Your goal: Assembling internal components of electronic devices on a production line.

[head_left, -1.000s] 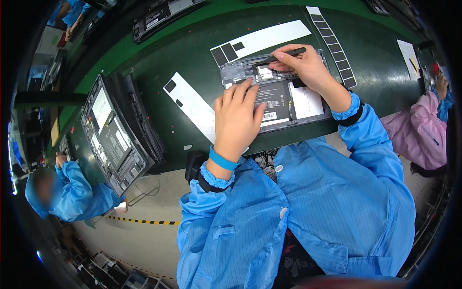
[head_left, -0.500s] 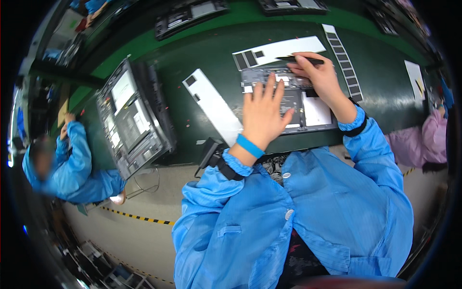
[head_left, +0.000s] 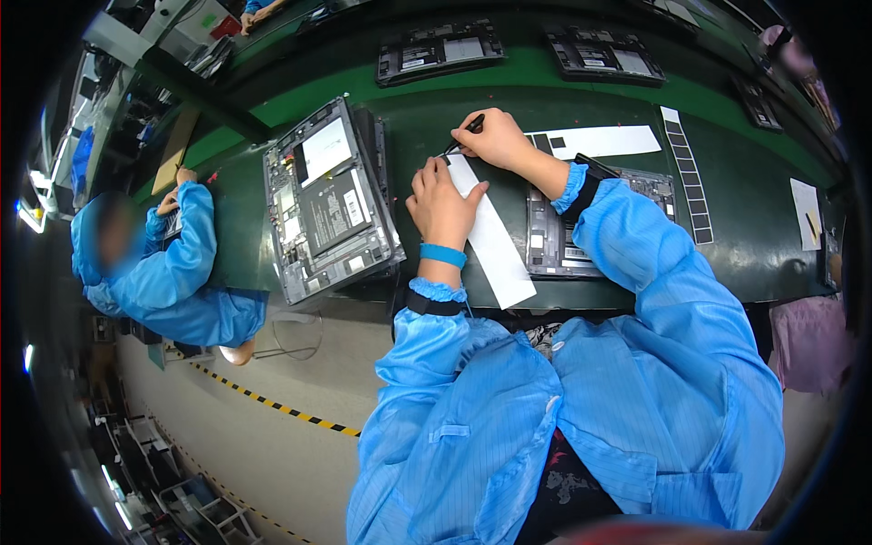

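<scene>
My right hand [head_left: 501, 140] pinches a pair of black tweezers [head_left: 475, 124], their tips pointing down at the upper end of a white backing strip [head_left: 498, 243]. My left hand [head_left: 441, 207] rests on that same end, fingers stretched out and thumb apart. Fingers and tweezers hide what lies at the tips. To the right of the strip sits an opened laptop base [head_left: 550, 238], its inner parts facing up and partly covered by my right forearm. Beyond it lies another white strip [head_left: 610, 141] with dark square pads at its left end.
Several opened laptop bases are stacked, tilted, at left [head_left: 336, 213]. Two more laptop bases [head_left: 440, 53] [head_left: 604, 56] lie along the far side. A narrow strip of dark pads [head_left: 687, 174] runs at right. A co-worker in blue [head_left: 150, 254] sits at left.
Both hands have left the laptop base and moved left to the upper end of the white strip. The tweezers stayed in my right hand. The view has shifted.
</scene>
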Demonstrator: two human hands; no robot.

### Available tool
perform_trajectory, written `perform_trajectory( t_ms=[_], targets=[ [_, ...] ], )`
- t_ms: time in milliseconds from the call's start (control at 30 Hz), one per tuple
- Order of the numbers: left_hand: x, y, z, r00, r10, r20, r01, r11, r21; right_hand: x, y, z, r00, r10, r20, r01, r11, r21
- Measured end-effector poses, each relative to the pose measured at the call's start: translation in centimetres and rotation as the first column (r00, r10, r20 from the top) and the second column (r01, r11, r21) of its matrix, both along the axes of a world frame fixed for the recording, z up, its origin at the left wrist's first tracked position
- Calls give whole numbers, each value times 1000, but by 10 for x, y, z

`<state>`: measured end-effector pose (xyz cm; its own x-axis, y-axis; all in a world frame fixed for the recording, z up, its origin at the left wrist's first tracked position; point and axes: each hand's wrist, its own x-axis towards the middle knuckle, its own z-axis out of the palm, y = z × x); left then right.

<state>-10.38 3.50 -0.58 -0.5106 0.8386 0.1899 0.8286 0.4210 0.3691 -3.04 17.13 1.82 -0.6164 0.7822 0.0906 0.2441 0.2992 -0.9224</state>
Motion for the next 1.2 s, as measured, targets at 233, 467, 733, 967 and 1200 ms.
perform_trajectory(
  t_ms=[233, 467, 733, 967, 1200],
  targets=[
    [-5, 0, 2, 999, 3, -37, -5, 999, -43, -4, -1, -2, 1000, 0, 1, 0, 1000, 9],
    [-8, 1, 6, 1000, 3, -28, -4, 999, -48, -4, 0, -6, 999, 18, -38, -14, 995, 99],
    [-4, 1, 0, 997, -18, -81, 13, 998, -61, 34, -7, 18, 920, -42, -389, -17, 989, -148],
    [4, -2, 14, 997, -2, -83, 19, 977, 213, 203, -14, 55, 881, -289, -375, 204, 946, -250],
    [133, 4, 50, 594, -734, 331, 632, 680, 373, 308, -16, 16, 804, -539, -250, 441, 823, -358]
  ],
)
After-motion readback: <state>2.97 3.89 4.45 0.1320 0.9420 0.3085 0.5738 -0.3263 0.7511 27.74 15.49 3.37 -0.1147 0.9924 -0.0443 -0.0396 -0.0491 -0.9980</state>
